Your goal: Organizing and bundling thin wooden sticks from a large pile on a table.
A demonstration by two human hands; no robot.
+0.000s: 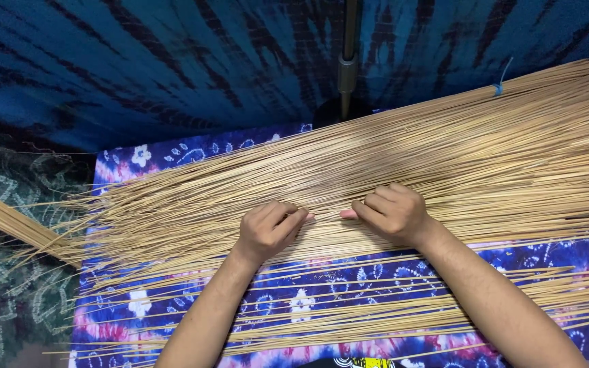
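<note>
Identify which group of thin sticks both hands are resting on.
The large fanned pile across the middle: the left hand and right hand both rest on it. The sparse sticks nearer the person and the bundle at left lie untouched.

Both forearms are bare, no sleeves, rings or watch on left hand (pixel 267 228) or right hand (pixel 391 212).

Big bundle of thin sticks (pixel 390 170) runs off the right edge, far ends not visible. Second stick bunch (pixel 8 221) cut by the left edge, its length unknown. Fingertips of left hand (pixel 267 228) and right hand (pixel 390 211) curl under into the sticks, so what they pinch can't be told. Both forearms leave the bottom edge. Metal pole (pixel 347 61) cut off at top, its base hidden behind the sticks. Yellow item (pixel 369 363) at the bottom edge too cropped to identify.
</note>
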